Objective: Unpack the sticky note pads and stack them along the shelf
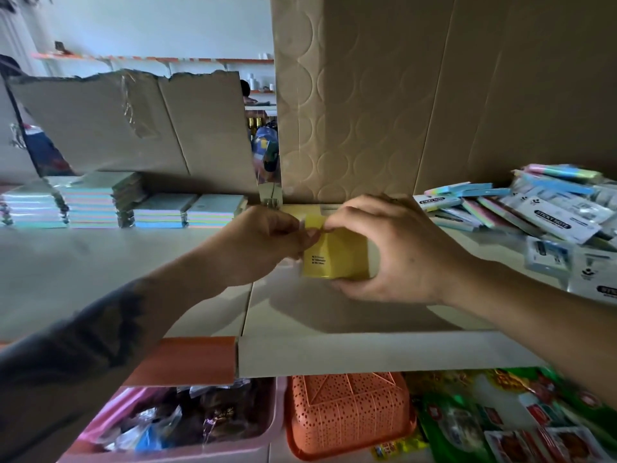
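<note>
Nearest the camera, below the shelf edge, sit a pink tub [100,442] of wrapped goods, an overturned orange perforated basket [347,416] and bright snack packets [521,426], all cut off by the bottom of the frame. Above them runs the pale shelf [334,355], its board meeting another at a seam left of centre.

Over the shelf, both hands hold a yellow sticky note pad [337,259], a squat block with no clear long axis, its small printed label facing the camera. The right hand [400,252] wraps it from the right and underneath, fingers clamped on its sides. The left hand [263,242] pinches at the pad's upper left corner, thumb and forefinger pressed together there; whether they grip a wrapper is hard to tell through the blur.

Further back on the left, unwrapped pastel pads [100,208] stand in neat stacks along the shelf. On the right lies a loose heap of packaged sticky notes [541,215], partly cut off. Behind rise cardboard boxes [417,95], the left one torn along its top.
</note>
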Available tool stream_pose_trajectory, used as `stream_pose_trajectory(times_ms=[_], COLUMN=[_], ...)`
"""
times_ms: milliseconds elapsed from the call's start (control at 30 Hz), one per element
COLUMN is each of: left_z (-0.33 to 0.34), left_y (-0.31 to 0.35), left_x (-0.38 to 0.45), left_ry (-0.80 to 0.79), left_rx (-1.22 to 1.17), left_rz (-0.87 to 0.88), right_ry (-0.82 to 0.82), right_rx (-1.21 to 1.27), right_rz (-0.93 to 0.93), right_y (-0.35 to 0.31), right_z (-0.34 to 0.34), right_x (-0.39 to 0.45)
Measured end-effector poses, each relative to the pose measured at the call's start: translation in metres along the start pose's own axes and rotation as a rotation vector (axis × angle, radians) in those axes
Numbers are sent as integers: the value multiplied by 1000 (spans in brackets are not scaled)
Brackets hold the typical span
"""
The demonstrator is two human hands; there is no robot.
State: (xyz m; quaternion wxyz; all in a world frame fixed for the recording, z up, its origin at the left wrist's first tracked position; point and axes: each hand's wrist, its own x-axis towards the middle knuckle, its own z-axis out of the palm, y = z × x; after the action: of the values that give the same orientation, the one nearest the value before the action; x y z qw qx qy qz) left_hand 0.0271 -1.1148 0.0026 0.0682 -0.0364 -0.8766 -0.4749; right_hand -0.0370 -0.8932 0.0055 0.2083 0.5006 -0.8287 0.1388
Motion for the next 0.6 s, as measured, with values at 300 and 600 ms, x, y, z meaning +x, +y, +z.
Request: stream_pose_trajectory(times_ms=[300,600], left_z=[-8,-4], left_y=[-12,-27], left_x=[-17,-19], left_ry=[-256,-248], left_rx=[827,796], left_rz=[-106,-106], right_ry=[-269,-392], right_rx=[39,30], right_rz=[367,490], right_y=[53,77], right_z=[5,28], right_x=[61,95])
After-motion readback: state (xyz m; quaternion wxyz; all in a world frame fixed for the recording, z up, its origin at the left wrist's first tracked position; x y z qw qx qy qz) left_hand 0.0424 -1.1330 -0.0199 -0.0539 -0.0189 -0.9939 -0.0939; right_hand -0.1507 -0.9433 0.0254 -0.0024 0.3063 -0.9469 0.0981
